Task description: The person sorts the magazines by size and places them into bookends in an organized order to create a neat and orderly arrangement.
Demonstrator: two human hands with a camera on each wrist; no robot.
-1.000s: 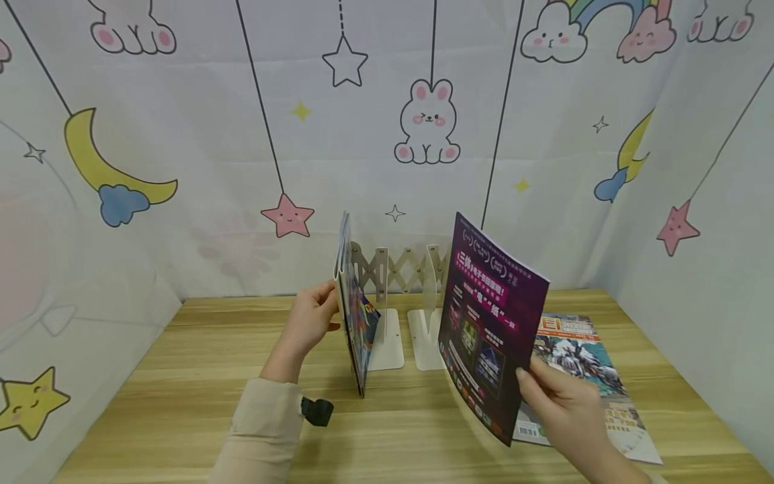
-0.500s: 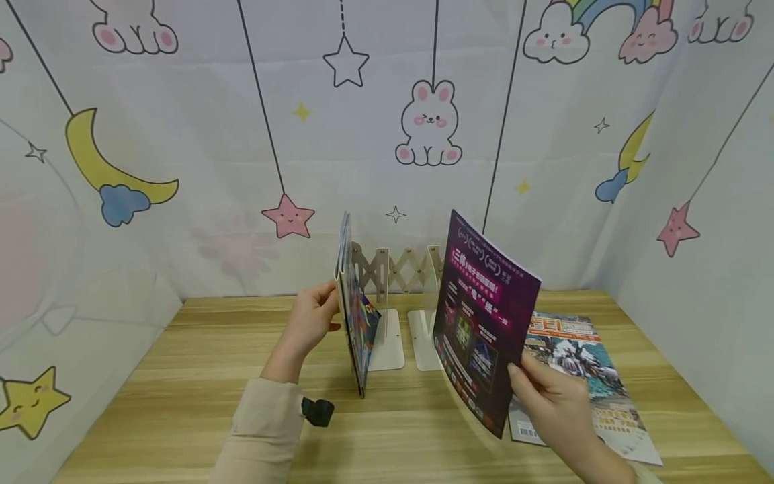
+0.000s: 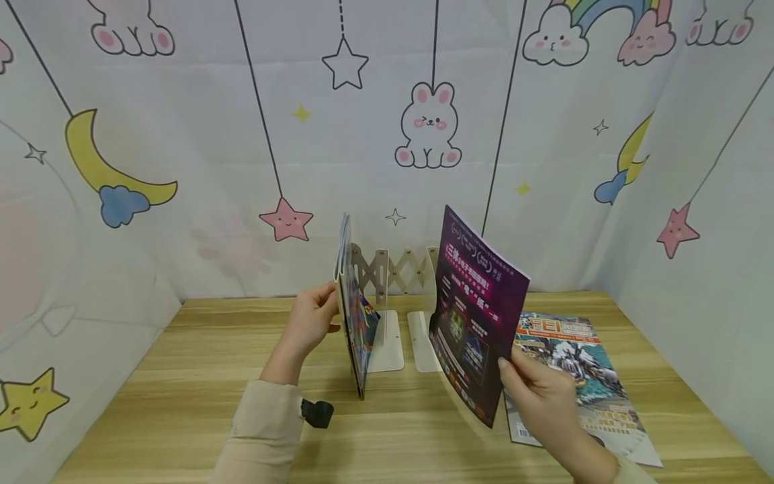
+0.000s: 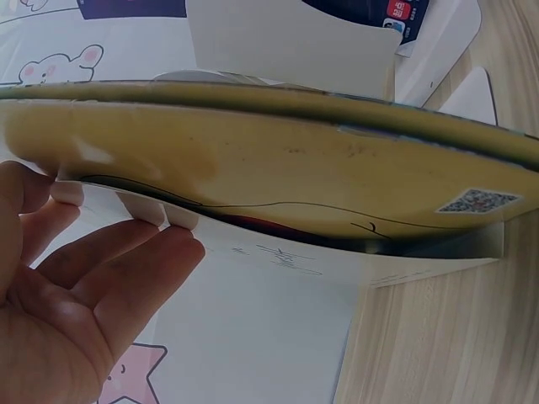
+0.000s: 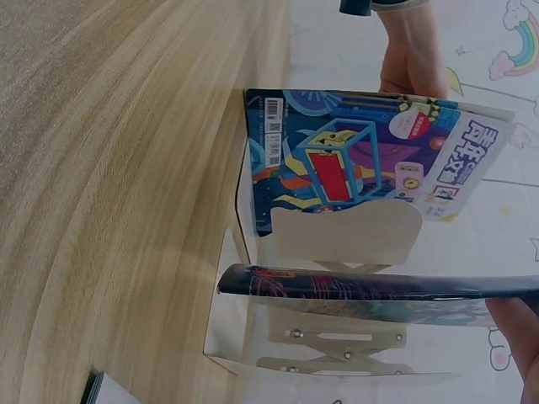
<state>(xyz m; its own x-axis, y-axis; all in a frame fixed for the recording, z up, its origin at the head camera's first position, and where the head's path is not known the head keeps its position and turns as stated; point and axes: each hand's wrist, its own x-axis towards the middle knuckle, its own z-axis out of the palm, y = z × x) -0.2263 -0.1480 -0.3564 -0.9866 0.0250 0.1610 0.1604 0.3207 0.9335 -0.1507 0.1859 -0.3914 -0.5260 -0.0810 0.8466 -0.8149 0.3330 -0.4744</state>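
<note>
My left hand (image 3: 313, 314) is at the left of a few upright magazines (image 3: 351, 302). In the left wrist view its fingertips press on their white outer face, beside a yellow cover (image 4: 278, 168). The right wrist view shows their colourful blue front cover. My right hand (image 3: 544, 400) pinches a dark purple magazine (image 3: 478, 309) by its near edge, thumb on the face toward me. That magazine stands upright in front of the right-hand plate of an extendable bookend (image 3: 390, 343). The right wrist view has it edge-on, beside a bookend plate (image 5: 354, 236).
Another magazine (image 3: 595, 396) lies flat on the wooden table (image 3: 199, 403) at the right, partly behind my right hand. A white cartoon-printed cloth (image 3: 242, 134) hangs behind and at both sides. The bookend's folding lattice (image 3: 406, 269) spans between its two plates.
My right hand has moved left with the purple magazine, closer to the bookend. More of the flat magazine shows now. The left hand and its magazines have stayed put.
</note>
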